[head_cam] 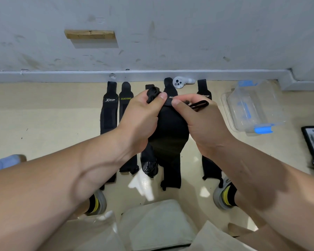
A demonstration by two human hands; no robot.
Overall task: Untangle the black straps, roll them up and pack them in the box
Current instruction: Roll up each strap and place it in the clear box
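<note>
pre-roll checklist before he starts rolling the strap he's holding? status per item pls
1. Held strap gripped by both left hand and right hand: ok.
2. Held strap clear of the straps on the floor: cannot tell, its lower end overlaps them.
3. Thin loop at the right fingers untangled: not ok, it sticks out sideways.
4. Box within reach on the right: ok.
5. Box open: cannot tell.

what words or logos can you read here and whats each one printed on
"XTEP": on the leftmost strap on the floor.
"XUEYING": in yellow on the second strap from the left.
White print on the strap behind the hands: partly covered, unreadable.
Logo on the rightmost strap: mostly hidden by the right hand, unreadable.
</note>
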